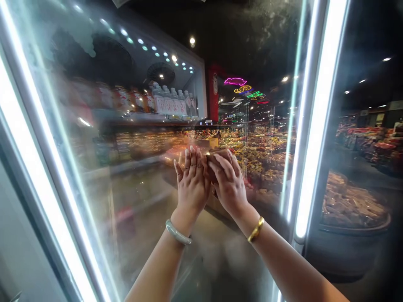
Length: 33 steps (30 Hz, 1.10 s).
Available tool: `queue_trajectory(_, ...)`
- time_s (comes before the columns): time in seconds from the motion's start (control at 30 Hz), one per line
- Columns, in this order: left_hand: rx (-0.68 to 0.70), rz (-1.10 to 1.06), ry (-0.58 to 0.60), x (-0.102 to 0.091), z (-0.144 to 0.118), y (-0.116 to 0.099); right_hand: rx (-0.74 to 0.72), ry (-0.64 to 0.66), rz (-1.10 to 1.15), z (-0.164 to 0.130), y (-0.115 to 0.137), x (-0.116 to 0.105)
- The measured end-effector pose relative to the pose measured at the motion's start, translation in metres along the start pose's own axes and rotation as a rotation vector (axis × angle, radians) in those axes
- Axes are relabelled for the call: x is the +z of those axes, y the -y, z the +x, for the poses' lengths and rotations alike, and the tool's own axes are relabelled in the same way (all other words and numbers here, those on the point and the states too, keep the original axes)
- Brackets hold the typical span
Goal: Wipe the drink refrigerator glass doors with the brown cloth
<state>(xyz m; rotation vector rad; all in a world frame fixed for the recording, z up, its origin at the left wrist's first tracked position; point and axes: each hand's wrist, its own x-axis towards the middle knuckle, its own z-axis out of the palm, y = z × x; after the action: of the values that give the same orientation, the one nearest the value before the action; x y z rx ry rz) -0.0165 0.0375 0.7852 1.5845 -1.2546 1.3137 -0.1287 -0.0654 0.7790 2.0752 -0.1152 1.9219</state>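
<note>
A fogged glass pane, streaked with reflections, fills the middle of the view. My left hand is raised to it with fingers stretched out flat; rings show on the fingers and a pale bangle circles that wrist. Right beside it, nearly touching, my right hand has its fingers bent over a brown cloth-like thing at the glass. Fingers hide most of that brown thing, and part of it may be reflection. A gold bangle sits on my right wrist.
Bright light tubes run along both sides of the pane. Clear bottles with white labels stand in a row on a shelf at upper left, seemingly reflected. Heaps of packaged goods lie in a round bin at right. Neon signs glow behind.
</note>
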Motion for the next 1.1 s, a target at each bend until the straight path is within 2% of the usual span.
queue_trajectory(0.07,0.001,0.016,0.025,-0.003,0.0,0.006,-0.035,0.018,-0.008,-0.009,-0.005,-0.007)
queue_trajectory(0.13,0.012,0.043,0.038,-0.006,0.0,0.01,0.001,-0.053,-0.027,-0.003,-0.012,-0.009)
queue_trajectory(0.27,0.044,0.077,0.028,-0.012,0.002,0.016,0.097,-0.208,-0.029,0.046,-0.003,0.01)
queue_trajectory(0.37,0.047,0.078,-0.029,-0.015,0.002,0.024,0.028,-0.096,-0.004,0.067,0.019,0.025)
queue_trajectory(0.5,0.016,0.073,-0.048,-0.02,-0.001,0.037,-0.068,0.083,-0.008,0.041,0.029,0.019)
queue_trajectory(0.57,0.01,0.065,-0.049,-0.022,0.0,0.04,-0.063,0.088,-0.018,0.028,0.023,0.011)
queue_trajectory(0.63,0.015,0.07,-0.059,-0.022,0.005,0.041,-0.029,0.036,-0.017,0.032,0.017,0.01)
queue_trajectory(0.73,0.036,0.111,-0.075,-0.02,0.016,0.044,0.047,-0.095,-0.003,0.063,0.019,0.023)
queue_trajectory(0.8,0.03,0.138,-0.083,-0.02,0.022,0.051,0.056,-0.123,0.021,0.082,0.029,0.035)
queue_trajectory(0.87,0.019,0.151,-0.077,-0.022,0.024,0.06,0.006,-0.067,0.059,0.087,0.041,0.044)
queue_trajectory(0.93,0.017,0.163,-0.054,-0.026,0.021,0.071,-0.087,0.012,0.09,0.077,0.048,0.046)
queue_trajectory(1.03,-0.003,0.193,-0.028,-0.035,0.011,0.086,-0.205,0.103,0.091,0.055,0.044,0.039)
queue_trajectory(1.1,-0.033,0.204,-0.024,-0.041,0.007,0.092,-0.187,0.098,0.072,0.056,0.036,0.035)
